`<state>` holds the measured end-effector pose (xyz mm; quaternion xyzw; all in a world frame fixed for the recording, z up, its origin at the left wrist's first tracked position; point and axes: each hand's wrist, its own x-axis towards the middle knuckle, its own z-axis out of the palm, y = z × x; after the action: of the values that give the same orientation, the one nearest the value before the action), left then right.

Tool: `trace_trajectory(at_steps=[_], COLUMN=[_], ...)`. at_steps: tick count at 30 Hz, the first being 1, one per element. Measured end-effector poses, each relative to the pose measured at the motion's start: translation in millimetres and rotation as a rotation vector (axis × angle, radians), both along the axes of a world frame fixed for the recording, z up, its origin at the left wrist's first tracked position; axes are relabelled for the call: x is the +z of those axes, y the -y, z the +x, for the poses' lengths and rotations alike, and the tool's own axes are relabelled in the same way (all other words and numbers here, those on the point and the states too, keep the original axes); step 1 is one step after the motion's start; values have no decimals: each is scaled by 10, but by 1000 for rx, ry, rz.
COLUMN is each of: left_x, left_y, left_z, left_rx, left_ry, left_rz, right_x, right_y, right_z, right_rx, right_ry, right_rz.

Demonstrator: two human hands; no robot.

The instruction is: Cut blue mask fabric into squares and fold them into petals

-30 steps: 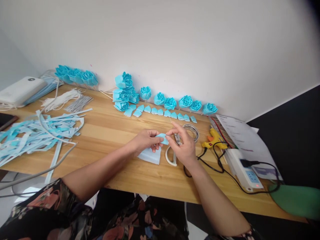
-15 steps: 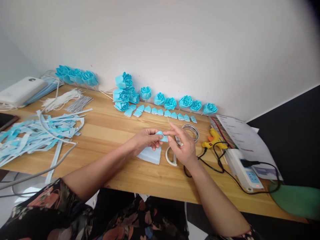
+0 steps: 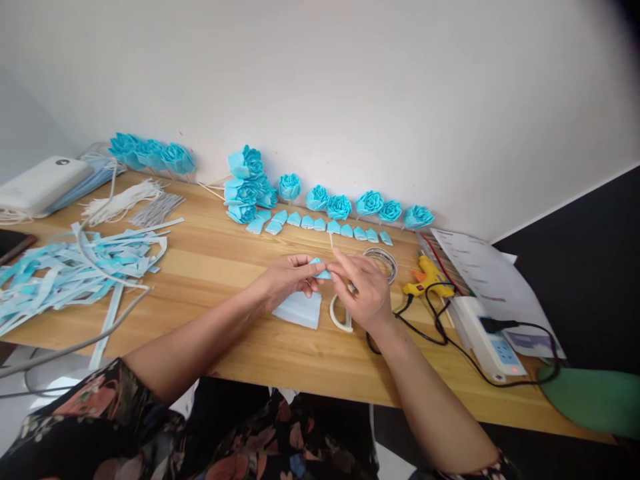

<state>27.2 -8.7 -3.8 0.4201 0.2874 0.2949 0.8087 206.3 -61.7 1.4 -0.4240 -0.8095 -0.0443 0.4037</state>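
Head view.
- One small blue folded piece (image 3: 320, 270), frame centre, above the table (image 3: 225, 253). Long axis runs left to right.
- The left hand (image 3: 287, 277) pinches its left end and the right hand (image 3: 367, 297) pinches its right end. Both are equally near.
- Directly below the hands: one blue sheet (image 3: 300, 311) and one pair of scissors (image 3: 341, 317).
- Above them in frame: a row of roughly eleven folded petals (image 3: 320, 225), with six single paper roses (image 3: 339, 207) behind it.
- Right: one glue gun (image 3: 425, 277).

One held blue piece (image 3: 320, 269), six single blue roses (image 3: 339, 207) in a row — one glue gun (image 3: 425, 277), one power strip (image 3: 487, 337).
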Motion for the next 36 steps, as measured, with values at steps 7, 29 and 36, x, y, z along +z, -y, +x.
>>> trace_trajectory(at_steps=[7,29,36], left_x=[-5,-2,-21], left_y=[3,26,23], left_z=[-4,6,9], left_rx=[28,50,56], left_ry=[-53,-243,-250], left_rz=[45,364,364], right_x=[-20,-106,-97], right_y=[17,-4,-2], right_z=[-36,-74,-88], right_rx=[-12,-84,-93], right_ry=[-93,-479,-438], right_rz=[-91,-486,-452])
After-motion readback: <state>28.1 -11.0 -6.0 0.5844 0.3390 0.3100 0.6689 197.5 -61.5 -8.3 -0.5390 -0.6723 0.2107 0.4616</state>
